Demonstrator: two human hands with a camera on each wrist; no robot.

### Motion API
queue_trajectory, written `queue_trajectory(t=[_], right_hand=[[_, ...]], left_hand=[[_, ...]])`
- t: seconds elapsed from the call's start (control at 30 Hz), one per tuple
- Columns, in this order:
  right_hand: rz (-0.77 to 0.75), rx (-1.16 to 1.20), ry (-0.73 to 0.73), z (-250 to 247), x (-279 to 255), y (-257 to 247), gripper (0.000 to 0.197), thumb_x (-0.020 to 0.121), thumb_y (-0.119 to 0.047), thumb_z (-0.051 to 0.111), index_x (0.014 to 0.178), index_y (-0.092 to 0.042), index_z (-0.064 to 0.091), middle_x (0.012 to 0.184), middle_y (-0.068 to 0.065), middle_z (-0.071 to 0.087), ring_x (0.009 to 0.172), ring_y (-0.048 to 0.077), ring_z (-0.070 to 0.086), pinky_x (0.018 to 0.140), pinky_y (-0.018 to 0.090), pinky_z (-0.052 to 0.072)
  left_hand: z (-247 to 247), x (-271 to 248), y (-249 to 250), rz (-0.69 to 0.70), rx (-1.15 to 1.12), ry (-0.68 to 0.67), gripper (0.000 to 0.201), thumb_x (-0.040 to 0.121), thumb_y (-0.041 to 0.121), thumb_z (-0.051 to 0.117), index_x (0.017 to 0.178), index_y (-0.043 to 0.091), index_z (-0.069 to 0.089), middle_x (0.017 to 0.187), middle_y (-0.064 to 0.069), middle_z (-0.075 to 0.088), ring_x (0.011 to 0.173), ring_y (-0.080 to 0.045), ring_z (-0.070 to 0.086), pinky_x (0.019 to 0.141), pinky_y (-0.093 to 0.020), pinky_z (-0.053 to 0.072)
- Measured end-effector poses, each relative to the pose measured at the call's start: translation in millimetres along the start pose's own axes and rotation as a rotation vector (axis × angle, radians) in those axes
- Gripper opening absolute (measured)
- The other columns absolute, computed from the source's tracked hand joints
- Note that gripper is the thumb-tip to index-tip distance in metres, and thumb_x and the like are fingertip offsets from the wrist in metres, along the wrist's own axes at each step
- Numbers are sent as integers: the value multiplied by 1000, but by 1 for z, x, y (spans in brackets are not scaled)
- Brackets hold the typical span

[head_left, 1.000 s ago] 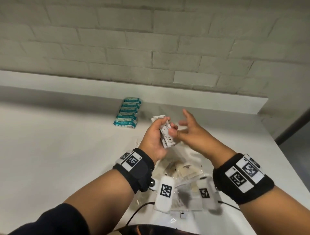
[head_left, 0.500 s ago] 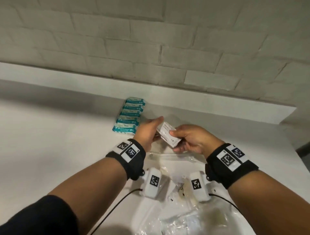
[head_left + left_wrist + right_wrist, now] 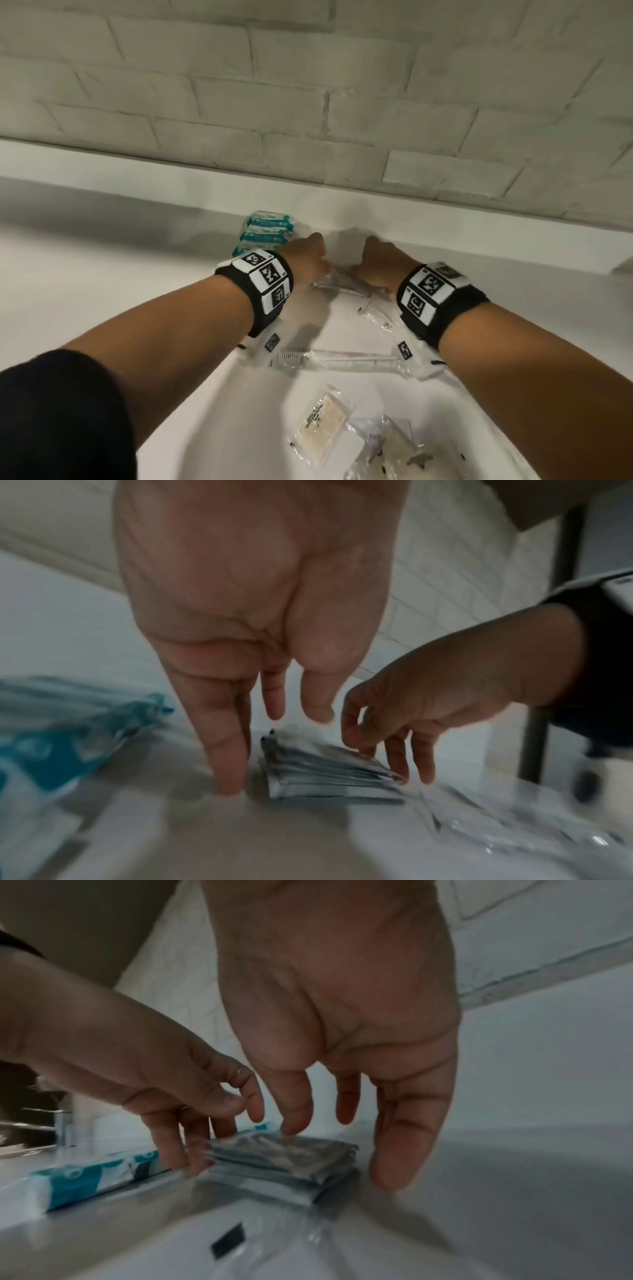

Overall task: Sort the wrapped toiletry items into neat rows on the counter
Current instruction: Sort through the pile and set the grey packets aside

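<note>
1. Fingers [image 3: 226, 756] of the left hand [image 3: 260, 593] and right hand [image 3: 335, 993] are held straight and spread, bracketing a stack of white sachets [image 3: 281, 1164] without gripping it; the stack is set on the counter [image 3: 85, 291], just beside the teal packets [image 3: 270, 228].
2. Squaring of this stack is judged to be in hand; next, its edges are to be aligned with the teal row.
3. Nearer than the stack, a wrapped toothbrush [image 3: 329, 358] and loose clear-wrapped items [image 3: 322, 425] are left unsorted; nothing is seen blocking the stack.

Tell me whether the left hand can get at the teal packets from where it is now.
Probably yes. The left hand rests beside the white sachet stack, and the teal packets lie right next to it with nothing between.
</note>
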State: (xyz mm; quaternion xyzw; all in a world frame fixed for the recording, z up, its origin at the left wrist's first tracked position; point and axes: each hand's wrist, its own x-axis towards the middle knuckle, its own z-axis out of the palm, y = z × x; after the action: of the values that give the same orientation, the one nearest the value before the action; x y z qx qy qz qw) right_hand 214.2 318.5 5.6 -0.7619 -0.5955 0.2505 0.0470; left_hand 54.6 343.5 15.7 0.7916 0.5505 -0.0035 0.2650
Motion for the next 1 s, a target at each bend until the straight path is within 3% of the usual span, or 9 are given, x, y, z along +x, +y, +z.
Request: queue_trajectory(t=[0.07, 0.13, 0.27, 0.4, 0.5, 0.6, 0.7, 0.87, 1.0], right_hand=[[-85, -72, -16, -8, -4, 5, 73, 76, -42, 73, 132, -11, 39, 109, 6, 59, 92, 22, 61, 72, 32, 50], [-166, -209, -129, -12, -13, 5, 78, 68, -41, 79, 128, -12, 38, 104, 1, 58, 87, 19, 57, 72, 30, 47], [-269, -439, -40, 1, -14, 8, 66, 70, -32, 76, 123, -13, 41, 112, 9, 59, 99, 29, 59, 70, 32, 43], [-269, -369, 59, 1, 7, 5, 39, 86, -20, 58, 122, -13, 45, 116, 11, 60, 105, 31, 59, 82, 37, 48], [-252, -336, 101, -1, 25, 3, 48, 87, -21, 59, 133, -17, 44, 129, 9, 56, 116, 29, 55, 96, 37, 47], [-330, -172, 142, -9, 34, 4, 60, 85, -16, 62, 140, -29, 43, 143, 0, 44, 129, 22, 45, 109, 29, 33], [-367, -57, 176, -13, 42, 3, 61, 83, -12, 61, 134, -42, 48, 140, -5, 47, 128, 17, 46, 107, 24, 31], [-238, -99, 87, -19, 54, -3, 51, 84, -17, 63, 133, -25, 52, 137, 3, 50, 124, 24, 50, 103, 30, 38], [-221, -84, 102, -21, 54, -4, 51, 82, -17, 67, 131, -23, 54, 135, 5, 52, 122, 25, 52, 102, 29, 39]], left_hand=[[-4, -3, 2, 62, 143, -56, 50, 85, 38, 67, 119, 12, 41, 88, -3, 55, 80, -21, 53, 67, -28, 40], [-1, -1, 2, 85, 263, -75, 60, 80, 37, 73, 120, 10, 38, 94, -6, 56, 80, -22, 52, 67, -31, 42], [13, 9, 4, 106, 375, 15, 47, 86, 21, 66, 123, 8, 40, 105, -11, 60, 89, -27, 59, 66, -33, 42], [5, 27, 6, 80, 355, 88, 37, 88, 13, 61, 121, 4, 47, 115, -17, 59, 104, -33, 60, 73, -34, 42], [-4, 42, 6, 29, 331, 115, 37, 86, 11, 62, 119, 2, 49, 117, -18, 61, 107, -35, 60, 83, -38, 47], [-10, 55, 6, 12, 290, 140, 36, 87, 11, 62, 119, 0, 49, 120, -20, 59, 111, -37, 58, 89, -40, 46], [-14, 68, 7, 8, 306, 173, 31, 90, 7, 59, 118, -3, 53, 124, -22, 58, 115, -38, 56, 94, -40, 44], [-19, 79, 10, -29, 281, 144, 32, 92, 5, 54, 122, -5, 52, 127, -24, 57, 119, -38, 54, 98, -40, 42], [-15, 82, 5, -47, 202, 168, 33, 93, 8, 53, 124, -4, 50, 128, -24, 56, 119, -38, 53, 98, -41, 42]])
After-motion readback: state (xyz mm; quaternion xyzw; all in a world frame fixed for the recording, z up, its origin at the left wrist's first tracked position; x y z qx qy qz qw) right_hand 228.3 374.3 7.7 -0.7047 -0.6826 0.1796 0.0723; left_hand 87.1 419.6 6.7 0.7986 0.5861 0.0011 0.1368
